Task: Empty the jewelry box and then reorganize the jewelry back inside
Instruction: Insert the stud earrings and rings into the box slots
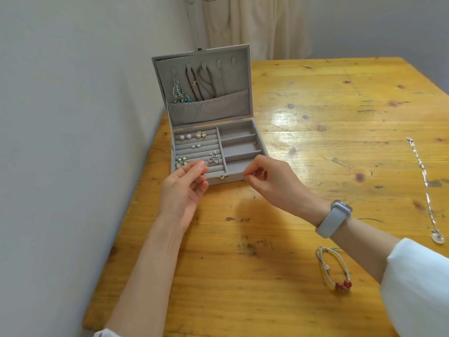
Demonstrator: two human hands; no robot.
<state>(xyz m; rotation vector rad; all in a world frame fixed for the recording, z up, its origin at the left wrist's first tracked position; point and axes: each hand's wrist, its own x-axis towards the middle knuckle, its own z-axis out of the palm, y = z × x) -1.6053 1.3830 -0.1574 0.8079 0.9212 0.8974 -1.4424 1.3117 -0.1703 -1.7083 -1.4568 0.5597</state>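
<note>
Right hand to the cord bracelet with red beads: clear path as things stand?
Probably yes. The bracelet lies in the open on the table beside the right forearm, nothing over it. But the right hand already pinches something small.

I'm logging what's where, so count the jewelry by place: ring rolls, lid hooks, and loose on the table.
Earring pairs in the ring rolls: 5
Necklaces hanging in the lid: 3
Loose pieces on the table: 2, a silver chain and a cord bracelet
Total: 10
</note>
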